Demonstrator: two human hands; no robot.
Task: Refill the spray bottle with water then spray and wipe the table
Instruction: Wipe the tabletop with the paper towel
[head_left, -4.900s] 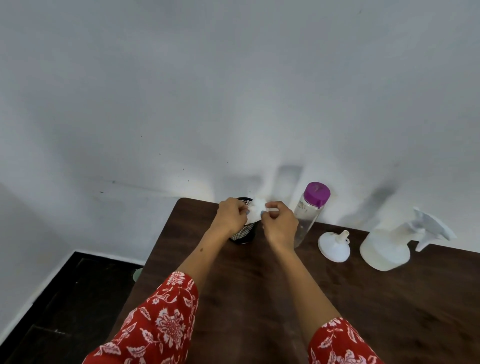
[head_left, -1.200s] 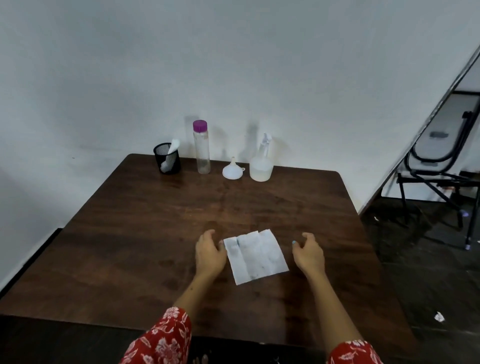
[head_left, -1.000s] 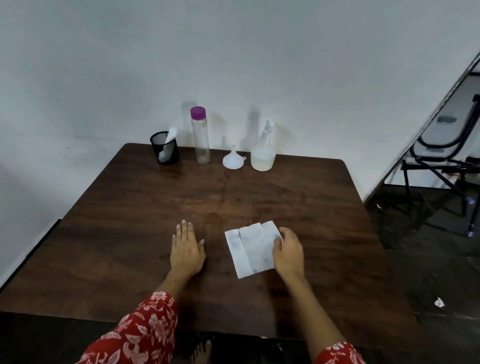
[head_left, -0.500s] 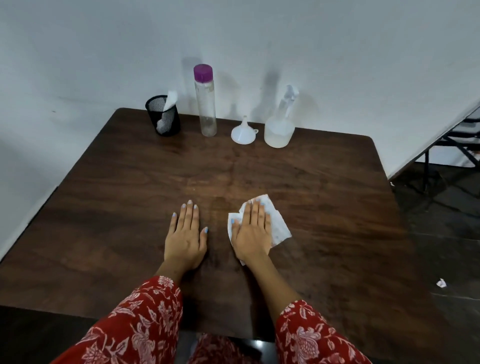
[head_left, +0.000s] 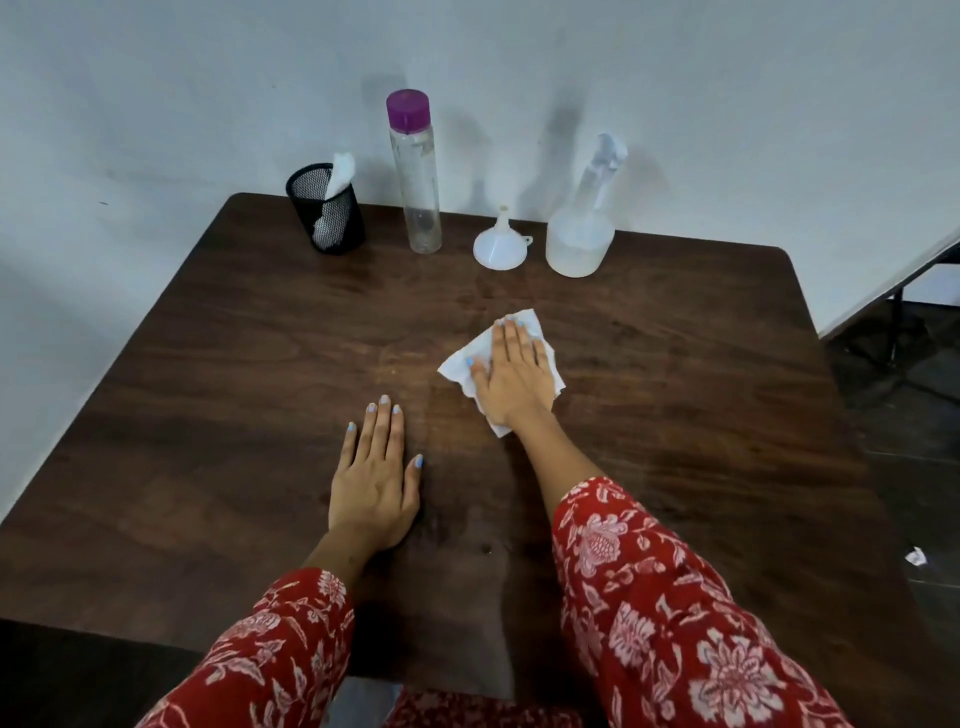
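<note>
Tissue (head_left: 545, 347) has been pushed away from the near edge toward 12 o'clock within half a second, so wiping is judged underway. The left hand (head_left: 375, 480) is rested flat on the desk (head_left: 208, 415), its grip open; the right hand (head_left: 514, 371) is pressed straight-fingered on the tissue. The spray bottle (head_left: 582, 228) is left standing at 1 o'clock.

Soft, even, fairly dim indoor light falls from in front of the wall (head_left: 156, 78), which looks bluish grey. The water bottle (head_left: 415, 171) and spray bottle (head_left: 582, 228) cast faint, blurred shadows on it. The dark desk (head_left: 208, 415) shows a weak sheen. Wide-angle bending curves the edges; detail is slightly soft.
</note>
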